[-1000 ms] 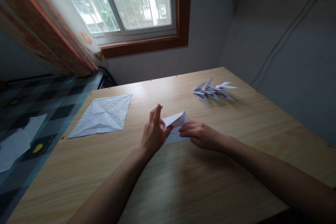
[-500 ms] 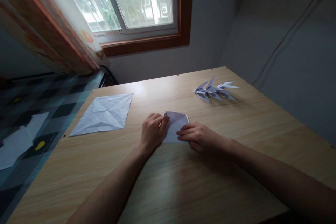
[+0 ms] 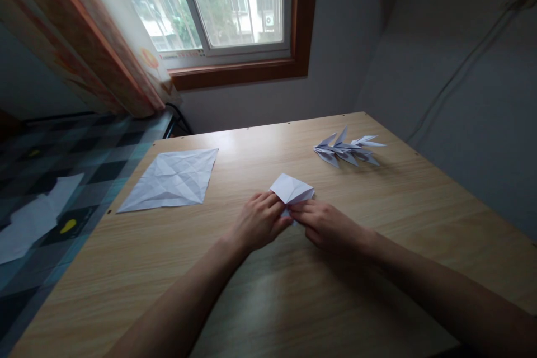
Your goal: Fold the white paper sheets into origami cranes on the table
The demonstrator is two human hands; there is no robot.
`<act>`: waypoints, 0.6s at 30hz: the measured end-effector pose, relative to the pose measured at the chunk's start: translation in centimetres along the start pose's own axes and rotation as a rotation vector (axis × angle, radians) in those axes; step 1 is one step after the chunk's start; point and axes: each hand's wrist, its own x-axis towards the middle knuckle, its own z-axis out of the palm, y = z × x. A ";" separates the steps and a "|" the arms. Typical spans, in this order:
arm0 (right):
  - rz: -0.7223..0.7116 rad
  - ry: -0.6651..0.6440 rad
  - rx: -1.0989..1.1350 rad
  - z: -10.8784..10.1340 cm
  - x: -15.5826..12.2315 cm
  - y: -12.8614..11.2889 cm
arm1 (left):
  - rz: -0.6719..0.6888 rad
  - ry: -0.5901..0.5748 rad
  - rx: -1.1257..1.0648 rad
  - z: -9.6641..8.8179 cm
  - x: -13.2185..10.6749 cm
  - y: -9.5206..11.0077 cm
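A small folded white paper (image 3: pixel 291 188) lies on the wooden table (image 3: pixel 293 291) near its middle. My left hand (image 3: pixel 259 222) and my right hand (image 3: pixel 325 225) meet at the paper's near edge, fingers curled and pinching it from both sides. The paper's far flap stands up slightly beyond my fingertips. The part of the paper under my fingers is hidden.
A creased, unfolded white square sheet (image 3: pixel 172 180) lies flat at the table's left. A finished spiky white paper model (image 3: pixel 347 149) rests at the far right. A window and an orange curtain are behind. A checkered surface with white paper (image 3: pixel 29 224) lies left of the table.
My left hand came down from raised and open onto the paper, and both hands drew together at its near edge. The paper went from a wider flat shape to a smaller diamond.
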 end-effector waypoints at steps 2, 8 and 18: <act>-0.093 0.036 -0.096 -0.4 -0.4 0.8 | -0.001 -0.027 -0.022 0.0 0.1 -0.2; -0.373 0.070 -0.575 -2.2 -0.5 2.7 | 0.015 -0.035 -0.084 0.2 -0.3 -0.8; -0.384 -0.167 -0.564 -4.7 2.8 3.2 | 0.077 -0.088 -0.176 0.2 -0.6 -1.3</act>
